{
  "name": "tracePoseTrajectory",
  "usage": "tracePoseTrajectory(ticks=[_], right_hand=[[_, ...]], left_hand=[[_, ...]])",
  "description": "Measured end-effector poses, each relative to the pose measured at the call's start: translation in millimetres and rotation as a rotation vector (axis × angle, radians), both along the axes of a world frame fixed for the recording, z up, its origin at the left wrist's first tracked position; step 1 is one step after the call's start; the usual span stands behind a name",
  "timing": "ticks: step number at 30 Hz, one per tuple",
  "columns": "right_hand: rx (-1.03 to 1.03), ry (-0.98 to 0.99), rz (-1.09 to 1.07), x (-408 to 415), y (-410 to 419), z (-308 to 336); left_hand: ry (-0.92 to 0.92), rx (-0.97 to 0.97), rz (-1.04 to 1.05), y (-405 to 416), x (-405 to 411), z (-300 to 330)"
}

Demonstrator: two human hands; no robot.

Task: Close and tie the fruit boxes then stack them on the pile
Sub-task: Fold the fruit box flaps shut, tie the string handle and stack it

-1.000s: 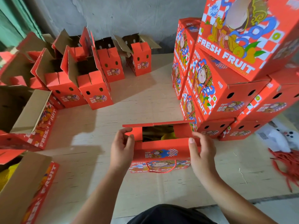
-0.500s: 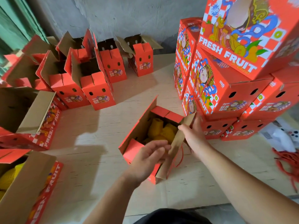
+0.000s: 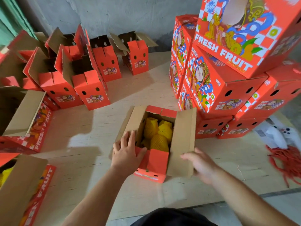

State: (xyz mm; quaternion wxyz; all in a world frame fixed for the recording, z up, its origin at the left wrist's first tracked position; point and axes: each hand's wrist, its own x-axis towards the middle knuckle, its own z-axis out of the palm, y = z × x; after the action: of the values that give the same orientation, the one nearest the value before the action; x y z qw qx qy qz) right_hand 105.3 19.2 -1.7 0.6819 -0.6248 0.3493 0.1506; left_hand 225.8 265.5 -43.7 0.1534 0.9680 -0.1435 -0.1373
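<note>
Both flaps have swung wide open now. Left hand [image 3: 126, 150] presses flat on the fruit box [image 3: 156, 144] beside the pile [image 3: 228, 88]; right hand [image 3: 201, 163], fingers loose, holds nothing. Stiff cardboard, probably heavy with fruit: fold by the flap edges.

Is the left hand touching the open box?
Touching. The head view shows the left hand resting on the open box's left flap, thumb over a small red flap.
</note>
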Motion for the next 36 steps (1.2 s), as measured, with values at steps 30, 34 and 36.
tracePoseTrajectory(ticks=[30,34,36], right_hand=[[-0.873,-0.428,0.045,97,0,-15],[-0.915,-0.055,0.042,51,-27,-21],[-0.569,0.03,0.013,33,-41,-9]], left_hand=[[0.18,-0.218,-0.018,-71,-43,18],[0.042,-0.177,-0.028,-80,-48,2],[0.034,-0.181,-0.033,-79,-46,-4]])
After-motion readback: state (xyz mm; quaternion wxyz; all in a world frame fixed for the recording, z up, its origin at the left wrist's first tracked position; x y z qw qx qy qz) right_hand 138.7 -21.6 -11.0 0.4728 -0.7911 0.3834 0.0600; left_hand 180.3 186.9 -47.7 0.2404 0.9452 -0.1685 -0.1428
